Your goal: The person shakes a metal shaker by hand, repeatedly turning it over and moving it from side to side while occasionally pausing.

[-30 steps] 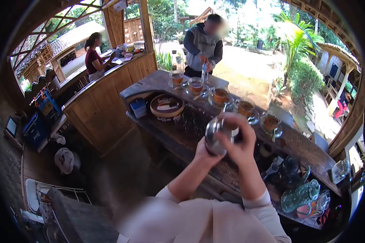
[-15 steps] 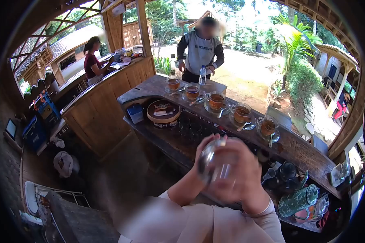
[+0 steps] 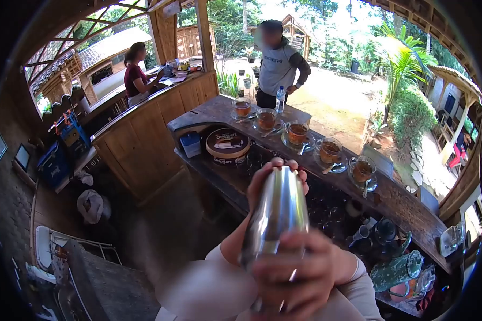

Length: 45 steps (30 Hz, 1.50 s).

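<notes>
A shiny metal cocktail shaker (image 3: 279, 211) is tilted in front of my chest, held at both ends. My left hand (image 3: 257, 187) wraps around its far end, with fingertips showing over the top. Around the near end is my right hand (image 3: 305, 270), closed on the shaker and blurred by motion. Beyond the shaker, several glass cups of brown tea (image 3: 296, 132) stand in a row on saucers with spoons, along the dark wooden counter (image 3: 407, 222). Neither hand touches the cups.
A water bottle (image 3: 280, 100) stands at the counter's far end. On the shelf below are a round tub (image 3: 228, 143) and a blue container (image 3: 190, 144). A green speckled pitcher (image 3: 396, 272) is at right. One person (image 3: 277, 67) stands across the counter; another (image 3: 136, 77) is at left.
The shaker has swung from a foreshortened angle to a lengthwise view, with my right hand lower and nearer me. The person across the counter has turned, and the view has shifted slightly.
</notes>
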{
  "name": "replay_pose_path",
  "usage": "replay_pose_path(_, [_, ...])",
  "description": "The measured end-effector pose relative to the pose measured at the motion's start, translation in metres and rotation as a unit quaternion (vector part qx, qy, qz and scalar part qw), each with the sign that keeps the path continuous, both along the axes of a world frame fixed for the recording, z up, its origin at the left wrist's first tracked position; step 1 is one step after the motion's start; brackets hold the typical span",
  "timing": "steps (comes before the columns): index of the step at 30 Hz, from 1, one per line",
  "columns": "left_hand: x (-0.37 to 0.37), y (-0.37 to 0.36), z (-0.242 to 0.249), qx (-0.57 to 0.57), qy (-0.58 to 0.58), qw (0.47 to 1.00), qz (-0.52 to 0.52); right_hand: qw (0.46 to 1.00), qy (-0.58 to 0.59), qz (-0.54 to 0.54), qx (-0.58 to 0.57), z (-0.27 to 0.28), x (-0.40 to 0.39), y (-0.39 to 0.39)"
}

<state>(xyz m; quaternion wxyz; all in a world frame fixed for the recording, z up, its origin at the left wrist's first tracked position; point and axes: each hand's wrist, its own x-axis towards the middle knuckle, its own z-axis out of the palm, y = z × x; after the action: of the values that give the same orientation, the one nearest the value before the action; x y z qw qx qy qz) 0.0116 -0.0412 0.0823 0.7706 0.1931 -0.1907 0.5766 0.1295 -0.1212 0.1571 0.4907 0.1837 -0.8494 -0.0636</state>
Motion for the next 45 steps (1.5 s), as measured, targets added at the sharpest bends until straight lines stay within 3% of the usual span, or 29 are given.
replay_pose_path(2, [-0.002, -0.002, 0.008, 0.077, -0.040, 0.996, 0.008, 0.999, 0.016, 0.024, 0.030, 0.000, -0.002, 0.001])
replay_pose_path(4, [-0.012, 0.020, -0.036, -0.105, -0.002, 0.994, -0.027, 0.994, 0.054, -0.055, -0.071, -0.016, -0.008, 0.033])
replay_pose_path(6, [-0.001, 0.025, -0.071, -0.128, -0.111, 0.982, -0.079, 0.926, 0.144, -0.137, -0.321, -0.034, -0.027, 0.065])
replay_pose_path(8, [0.005, 0.017, -0.070, -0.142, 0.001, 0.990, 0.002, 0.927, 0.159, -0.131, -0.314, -0.036, -0.021, 0.062])
replay_pose_path(9, [0.003, 0.032, -0.080, -0.002, 0.093, 0.988, 0.121, 0.931, 0.173, -0.125, -0.298, -0.029, -0.018, 0.062])
replay_pose_path(10, [-0.005, 0.033, -0.098, -0.079, 0.218, 0.952, 0.200, 0.960, 0.087, -0.152, -0.219, -0.015, -0.010, 0.037])
replay_pose_path(11, [-0.009, 0.021, -0.060, -0.049, 0.112, 0.989, 0.086, 0.992, 0.016, -0.103, -0.072, -0.006, -0.005, 0.021])
replay_pose_path(12, [-0.008, 0.004, -0.010, -0.018, 0.004, 0.999, -0.030, 0.999, 0.028, -0.027, -0.017, -0.004, -0.010, 0.001])
replay_pose_path(14, [-0.006, -0.011, 0.015, 0.045, -0.028, 0.999, -0.008, 0.984, 0.121, -0.066, -0.109, -0.070, -0.038, 0.031])
replay_pose_path(16, [-0.014, 0.007, -0.009, -0.095, 0.022, 0.995, -0.035, 0.991, 0.085, -0.066, -0.084, -0.009, -0.019, 0.011])
replay_pose_path(17, [-0.013, 0.011, -0.025, -0.326, 0.005, 0.944, -0.044, 0.984, 0.066, -0.140, -0.089, -0.032, -0.018, 0.040])
replay_pose_path(20, [0.008, 0.010, -0.065, -0.338, 0.057, 0.939, -0.004, 0.839, 0.147, -0.191, -0.488, -0.045, -0.022, 0.065])
replay_pose_path(21, [0.012, 0.000, -0.052, -0.223, 0.063, 0.972, 0.035, 0.895, 0.142, -0.168, -0.389, -0.038, -0.020, 0.060])
replay_pose_path(22, [0.009, 0.034, -0.104, -0.087, -0.187, 0.965, -0.164, 0.939, 0.132, -0.145, -0.284, -0.026, -0.015, 0.046])
replay_pose_path(24, [-0.007, 0.002, -0.031, -0.167, 0.003, 0.979, -0.116, 0.987, 0.030, -0.134, -0.085, -0.001, -0.012, 0.002])
replay_pose_path(26, [-0.004, -0.006, 0.000, 0.035, -0.008, 0.998, -0.046, 0.999, 0.003, -0.044, -0.012, -0.004, -0.011, -0.019])
replay_pose_path(28, [-0.007, 0.005, -0.011, 0.017, 0.009, 0.998, -0.055, 0.999, 0.034, -0.031, -0.011, -0.017, -0.014, -0.003])
replay_pose_path(30, [-0.015, 0.014, -0.051, -0.282, 0.037, 0.950, -0.130, 0.977, 0.051, -0.157, -0.134, -0.039, -0.013, 0.034])
replay_pose_path(32, [0.010, 0.000, -0.064, -0.287, 0.083, 0.954, -0.004, 0.842, 0.146, -0.201, -0.480, -0.047, -0.022, 0.054])
replay_pose_path(33, [0.015, -0.007, -0.062, -0.258, 0.094, 0.962, 0.008, 0.842, 0.149, -0.201, -0.477, -0.043, -0.021, 0.050])
replay_pose_path(34, [0.018, -0.007, -0.057, -0.224, 0.104, 0.969, 0.021, 0.888, 0.126, -0.213, -0.389, -0.034, -0.017, 0.042])
replay_pose_path(35, [0.002, 0.013, -0.067, -0.262, -0.009, 0.951, -0.165, 0.923, 0.096, -0.221, -0.299, -0.024, -0.013, 0.030])
replay_pose_path(36, [-0.016, 0.033, -0.077, -0.292, -0.124, 0.884, -0.342, 0.948, 0.064, -0.227, -0.214, -0.018, -0.010, 0.016])
replay_pose_path(37, [-0.005, 0.007, -0.026, -0.137, 0.035, 0.982, -0.124, 0.981, 0.029, -0.146, -0.122, -0.009, -0.010, -0.002])
replay_pose_path(38, [-0.003, 0.004, -0.008, 0.028, 0.016, 0.998, -0.062, 0.998, -0.003, -0.062, -0.026, -0.003, -0.012, -0.014])
replay_pose_path(41, [-0.008, 0.001, 0.001, 0.037, -0.009, 0.998, -0.050, 0.997, 0.039, -0.063, 0.018, -0.015, -0.017, -0.010])
replay_pose_path(42, [-0.012, 0.014, -0.022, -0.051, 0.017, 0.996, -0.071, 0.991, 0.042, -0.119, -0.044, -0.018, -0.016, 0.003])
replay_pose_path(43, [-0.007, 0.019, -0.046, -0.049, 0.018, 0.996, -0.070, 0.983, 0.051, -0.153, -0.089, -0.033, -0.018, 0.029])
replay_pose_path(45, [0.010, 0.016, -0.074, -0.099, 0.188, 0.959, 0.186, 0.891, 0.164, -0.200, -0.372, -0.036, -0.035, 0.054])
